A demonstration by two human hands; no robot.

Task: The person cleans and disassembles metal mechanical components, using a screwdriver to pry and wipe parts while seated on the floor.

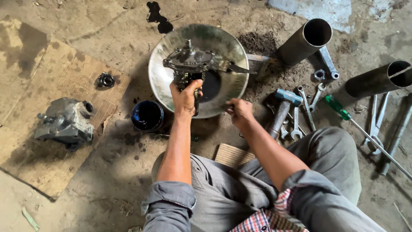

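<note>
Head view is showing a dirt and concrete floor (107, 180), stained with oil. At the far left, a grey metal housing (65, 122) is being borne by a sheet of cardboard (51, 81), with a small round bearing (105, 80) lying near it. Just right of the cardboard, a dark cup (147, 115) filled with black oil is being kept on the floor.

At the centre, a greasy metal engine part (189, 65) is being held over a wide steel bowl (171, 43). Its long axis is being kept upright, with the flat flanged end pointing up and away from the person. The left hand (185, 98) is being closed tightly around the part's lower shaft. The right hand (240, 111) is being kept curled at the bowl's near rim; what it is gripping cannot be told.

Further right, a hammer (281, 107), several wrenches (307, 107), a green-handled screwdriver (339, 107) and two steel pipes (304, 41) are lying scattered on the floor.
</note>
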